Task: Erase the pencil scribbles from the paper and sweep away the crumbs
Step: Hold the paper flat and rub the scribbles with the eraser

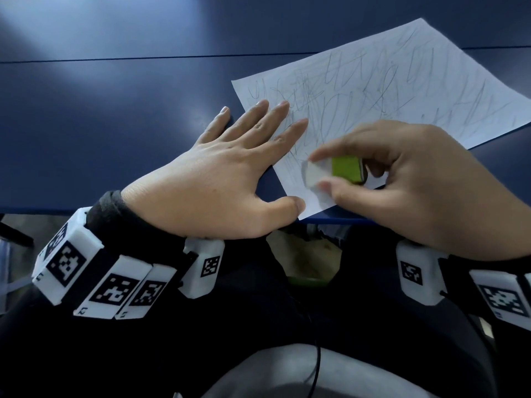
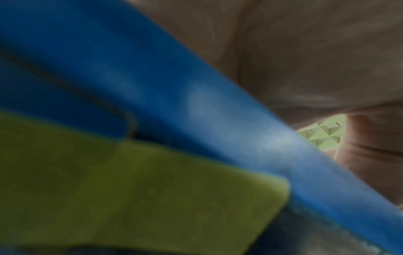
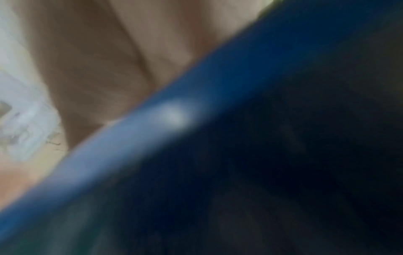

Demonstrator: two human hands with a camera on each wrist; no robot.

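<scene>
Black sleeves (image 1: 109,208) cover both forearms to the wrist; each wrist wears a band of white blocks (image 1: 94,271) printed with black square-pattern markers; a thin black cable (image 1: 316,366) runs down over dark clothing at the lap.

Right edge of the head view cuts off the paper (image 1: 388,90) at its far right corner. The right hand (image 1: 402,179) covers the sheet's near right part and hides most of the eraser (image 1: 333,170); only its white tip and green sleeve show, smeared. Whether the tip touches the sheet: cannot tell. Crumbs too small to make out.

Left wrist view: badly blurred, blue table edge (image 2: 196,107), unidentified green patch (image 2: 130,189), fingers out of sight.

Right wrist view: blurred too, eraser not visible.
</scene>
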